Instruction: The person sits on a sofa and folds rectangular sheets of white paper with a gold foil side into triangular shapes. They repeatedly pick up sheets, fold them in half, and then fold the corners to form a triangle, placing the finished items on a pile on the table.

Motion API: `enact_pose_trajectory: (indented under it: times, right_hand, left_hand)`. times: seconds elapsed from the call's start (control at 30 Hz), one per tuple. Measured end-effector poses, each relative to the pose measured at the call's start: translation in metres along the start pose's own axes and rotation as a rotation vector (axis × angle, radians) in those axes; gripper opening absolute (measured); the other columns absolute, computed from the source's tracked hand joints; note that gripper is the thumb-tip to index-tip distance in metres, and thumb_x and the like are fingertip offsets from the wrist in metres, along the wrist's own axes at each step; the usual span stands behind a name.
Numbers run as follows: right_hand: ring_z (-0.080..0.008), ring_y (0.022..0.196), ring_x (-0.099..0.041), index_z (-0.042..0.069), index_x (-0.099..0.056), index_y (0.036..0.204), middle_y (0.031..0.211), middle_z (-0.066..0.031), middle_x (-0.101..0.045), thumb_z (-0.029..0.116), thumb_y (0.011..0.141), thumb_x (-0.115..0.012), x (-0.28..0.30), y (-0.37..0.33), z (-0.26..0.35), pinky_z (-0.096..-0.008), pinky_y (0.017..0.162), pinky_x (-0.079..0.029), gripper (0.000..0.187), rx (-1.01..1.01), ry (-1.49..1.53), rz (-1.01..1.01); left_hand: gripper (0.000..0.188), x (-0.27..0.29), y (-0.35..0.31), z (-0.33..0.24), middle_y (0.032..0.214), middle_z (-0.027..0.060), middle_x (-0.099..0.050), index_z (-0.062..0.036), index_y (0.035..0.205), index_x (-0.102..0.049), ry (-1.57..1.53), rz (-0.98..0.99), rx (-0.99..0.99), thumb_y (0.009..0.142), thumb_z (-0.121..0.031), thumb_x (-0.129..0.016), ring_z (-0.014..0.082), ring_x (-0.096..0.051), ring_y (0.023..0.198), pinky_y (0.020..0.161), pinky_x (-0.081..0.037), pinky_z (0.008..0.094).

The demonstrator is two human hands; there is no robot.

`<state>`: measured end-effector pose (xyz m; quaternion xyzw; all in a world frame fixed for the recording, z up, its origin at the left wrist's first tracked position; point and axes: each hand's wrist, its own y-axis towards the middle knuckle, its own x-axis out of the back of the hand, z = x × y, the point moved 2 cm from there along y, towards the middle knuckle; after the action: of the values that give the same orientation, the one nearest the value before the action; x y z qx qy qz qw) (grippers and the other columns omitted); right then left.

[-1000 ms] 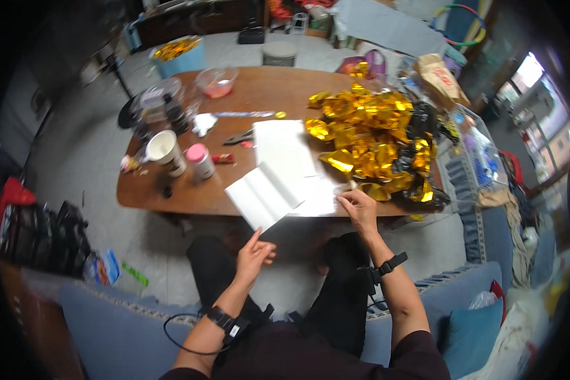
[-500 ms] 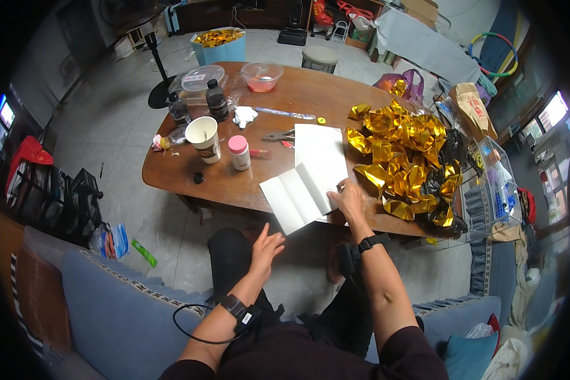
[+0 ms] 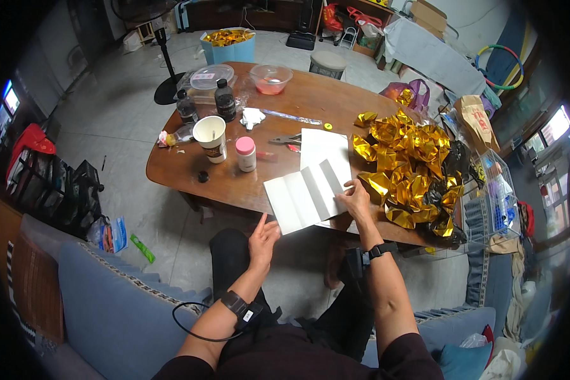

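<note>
A white sheet of paper [image 3: 307,195] with accordion creases lies at the near edge of the wooden table [image 3: 228,180], partly over a second white sheet [image 3: 324,149]. My right hand [image 3: 356,197] rests on the creased sheet's right edge, fingers pinching it. My left hand [image 3: 263,237] hovers open just below the sheet's near left corner, above my knee, one finger pointing up toward the paper. Both wrists wear black bands.
A heap of crumpled gold foil [image 3: 411,164] covers the table's right side. A paper cup [image 3: 210,138], a pink-capped bottle [image 3: 246,154], dark bottles [image 3: 225,100], pliers [image 3: 286,139], a clear bowl [image 3: 271,78] and plastic containers [image 3: 204,79] stand further left. A blue sofa [image 3: 117,304] is beneath me.
The view has shifted so the table sits more centrally. My left hand has risen closer to the paper's near corner. My right hand stays on the sheet's right edge.
</note>
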<state>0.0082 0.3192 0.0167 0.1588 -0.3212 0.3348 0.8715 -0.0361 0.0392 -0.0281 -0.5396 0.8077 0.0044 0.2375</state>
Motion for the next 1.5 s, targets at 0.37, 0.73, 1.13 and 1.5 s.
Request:
enact_pose_trajectory:
  times: [0.37,0.73,1.13,1.5]
  right_hand:
    - [-0.0322,0.076,-0.066,0.010,-0.067,0.102,0.079,-0.0136,-0.069,0.019,0.077,-0.068,0.001,-0.003,0.000,-0.0406,0.069,-0.050,0.027,0.117,-0.175,-0.123]
    - [-0.0235,0.077,-0.056,0.017,-0.068,0.093,0.084,-0.0056,-0.058,0.007,0.073,-0.065,0.013,-0.022,0.042,-0.0363,0.066,-0.041,0.022,0.708,-0.373,-0.339]
    - [-0.0069,0.074,-0.057,-0.001,-0.063,0.092,0.083,-0.0015,-0.064,0.008,0.087,-0.062,0.086,-0.112,0.141,-0.0207,0.068,-0.045,0.009,0.084,0.961,0.271]
    - [-0.0026,0.073,-0.049,-0.002,-0.064,0.090,0.080,0.0045,-0.057,0.012,0.087,-0.063,0.102,-0.142,0.072,-0.0174,0.066,-0.039,0.014,-0.001,0.622,-0.033]
  left_hand:
    - [0.055,0.008,-0.016,-0.007,0.119,0.0101,-0.056,-0.0013,0.138,-0.038,0.147,-0.031,-0.224,0.087,-0.001,-0.059,0.0117,-0.055,0.100,0.085,-0.046,0.0231]
    - [0.046,-0.012,-0.045,0.009,0.109,0.0106,-0.060,-0.0028,0.132,-0.048,0.230,0.154,-0.296,0.088,-0.004,-0.060,0.0116,-0.061,0.089,0.070,-0.052,0.0219]
    - [0.038,-0.065,-0.047,0.038,0.121,0.0102,-0.056,-0.0049,0.134,-0.045,-0.218,0.508,0.138,0.098,-0.018,-0.045,0.0186,-0.056,0.109,0.087,-0.048,0.0304]
    - [0.073,-0.068,-0.042,-0.055,0.137,0.0107,-0.043,-0.0038,0.142,-0.026,-0.792,0.732,0.270,0.091,-0.050,-0.049,0.0233,-0.044,0.124,0.101,-0.040,0.0377]
